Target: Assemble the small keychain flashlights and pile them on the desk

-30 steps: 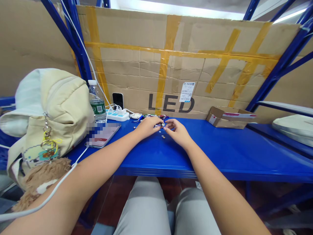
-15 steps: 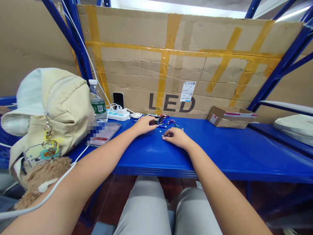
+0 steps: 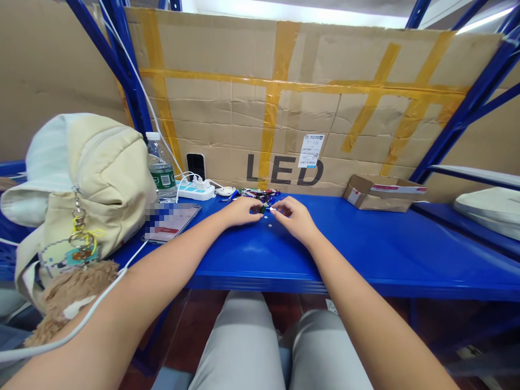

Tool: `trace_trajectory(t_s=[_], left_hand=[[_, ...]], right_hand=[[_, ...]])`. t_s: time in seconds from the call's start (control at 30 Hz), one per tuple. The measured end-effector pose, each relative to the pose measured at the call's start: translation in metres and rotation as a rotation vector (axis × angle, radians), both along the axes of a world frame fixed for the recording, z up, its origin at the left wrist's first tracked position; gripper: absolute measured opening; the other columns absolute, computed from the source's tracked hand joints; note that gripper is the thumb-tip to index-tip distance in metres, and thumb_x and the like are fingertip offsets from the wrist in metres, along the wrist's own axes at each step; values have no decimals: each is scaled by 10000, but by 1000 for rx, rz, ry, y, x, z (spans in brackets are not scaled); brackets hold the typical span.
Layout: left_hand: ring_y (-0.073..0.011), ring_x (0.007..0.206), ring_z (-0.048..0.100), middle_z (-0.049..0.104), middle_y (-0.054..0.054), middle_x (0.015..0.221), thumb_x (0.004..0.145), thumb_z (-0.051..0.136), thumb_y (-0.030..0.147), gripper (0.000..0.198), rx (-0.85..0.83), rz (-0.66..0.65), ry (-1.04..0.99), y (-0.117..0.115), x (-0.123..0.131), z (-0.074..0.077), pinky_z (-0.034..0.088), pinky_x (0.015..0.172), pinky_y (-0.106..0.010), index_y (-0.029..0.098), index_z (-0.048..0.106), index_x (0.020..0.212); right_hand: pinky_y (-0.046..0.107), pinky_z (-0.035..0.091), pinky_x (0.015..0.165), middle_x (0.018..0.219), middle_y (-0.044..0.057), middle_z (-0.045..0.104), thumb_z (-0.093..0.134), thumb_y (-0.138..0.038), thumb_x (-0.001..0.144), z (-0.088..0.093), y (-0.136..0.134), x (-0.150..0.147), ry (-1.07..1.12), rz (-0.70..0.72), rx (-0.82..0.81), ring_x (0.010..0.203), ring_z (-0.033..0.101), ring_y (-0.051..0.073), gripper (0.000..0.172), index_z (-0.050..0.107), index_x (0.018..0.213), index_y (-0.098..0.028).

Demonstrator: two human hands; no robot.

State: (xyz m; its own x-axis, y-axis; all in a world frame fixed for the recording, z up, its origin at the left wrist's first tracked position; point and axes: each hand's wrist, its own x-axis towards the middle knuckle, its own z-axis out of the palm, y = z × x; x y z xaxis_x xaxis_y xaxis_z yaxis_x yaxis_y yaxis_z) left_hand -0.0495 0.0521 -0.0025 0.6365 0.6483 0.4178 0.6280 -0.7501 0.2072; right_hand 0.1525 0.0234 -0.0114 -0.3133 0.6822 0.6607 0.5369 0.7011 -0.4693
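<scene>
My left hand (image 3: 245, 210) is closed in a pinch near the back middle of the table, with a small dark green piece (image 3: 262, 209) at its fingertips. My right hand (image 3: 296, 218) faces it, fingers pinched around something tiny and pale that I cannot make out. The fingertips of both hands almost meet. Just behind them lies a pile of small shiny coloured pieces (image 3: 260, 193), too small to name and partly hidden by the left hand. Two tiny pale discs, one a whitish disc (image 3: 270, 225), lie on the blue table (image 3: 252, 254) below the fingers.
On the left are a cream backpack (image 3: 114, 179), a water bottle (image 3: 161, 170), a phone (image 3: 179, 219) with a white cable, and a power strip (image 3: 195, 189). An open cardboard box (image 3: 384, 194) stands at the back right. A large cardboard sheet (image 3: 227, 124) walls the back.
My right hand has moved up and inward to meet the left hand's fingertips. The dark green piece now shows between the hands, and a second pale disc is visible on the table.
</scene>
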Motion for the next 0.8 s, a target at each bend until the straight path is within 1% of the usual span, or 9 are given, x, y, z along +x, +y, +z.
trace_trajectory(t_s=[0.17, 0.33, 0.4, 0.47, 0.6, 0.63, 0.7, 0.8], left_hand=[[-173, 795, 590, 669, -54, 874, 774, 528, 290, 222, 44, -48, 30, -2, 3, 2, 422, 718, -262, 152, 654, 894], [-182, 830, 599, 674, -58, 913, 771, 533, 268, 237, 75, -44, 61, -6, 5, 4, 427, 748, -270, 162, 654, 945], [-182, 825, 598, 675, -57, 907, 768, 537, 261, 224, 79, -53, 58, -9, 7, 5, 426, 741, -268, 161, 652, 933], [-176, 794, 595, 674, -50, 868, 765, 543, 265, 190, 63, -57, 40, -11, 9, 4, 422, 717, -261, 158, 652, 879], [-149, 702, 570, 646, -20, 741, 753, 557, 281, 148, 6, -43, -31, -11, 12, 4, 405, 668, -243, 149, 624, 754], [-144, 687, 562, 638, -14, 725, 752, 557, 287, 152, -8, -23, -61, -10, 11, 4, 403, 660, -241, 148, 617, 742], [-140, 667, 549, 626, -8, 707, 746, 554, 295, 159, -34, 54, -135, -8, 9, 5, 400, 643, -240, 146, 610, 733], [-142, 673, 547, 627, -10, 725, 742, 542, 282, 168, -61, 192, -258, -4, 1, 10, 406, 642, -245, 147, 627, 793]], right_hand=[[310, 465, 664, 787, 46, 580, 551, -384, 797, 2, -3, -1, 19, 18, 2, 667, 521, 150, 210, 638, 836, -197], [294, 464, 644, 794, 43, 580, 545, -367, 807, 3, -5, -2, 48, 25, 18, 649, 521, 138, 201, 638, 841, -192], [290, 461, 640, 800, 42, 587, 539, -355, 814, 3, -5, -2, 37, 30, 26, 645, 523, 136, 194, 640, 849, -193], [288, 457, 650, 804, 42, 595, 528, -341, 824, 2, -5, -2, -5, 36, 52, 659, 531, 140, 188, 646, 862, -200], [298, 447, 720, 846, 53, 614, 484, -303, 850, 4, -4, 2, -100, 28, 169, 759, 560, 159, 211, 664, 913, -214], [299, 445, 730, 861, 57, 621, 477, -297, 852, 6, -4, 5, -78, 3, 193, 782, 566, 164, 219, 664, 926, -210], [299, 448, 727, 881, 65, 634, 471, -298, 847, 10, -2, 15, 83, -117, 222, 801, 575, 169, 231, 653, 940, -189], [316, 455, 719, 875, 78, 632, 445, -304, 837, 17, 2, 34, 530, -439, 220, 776, 580, 171, 259, 614, 955, -147]])
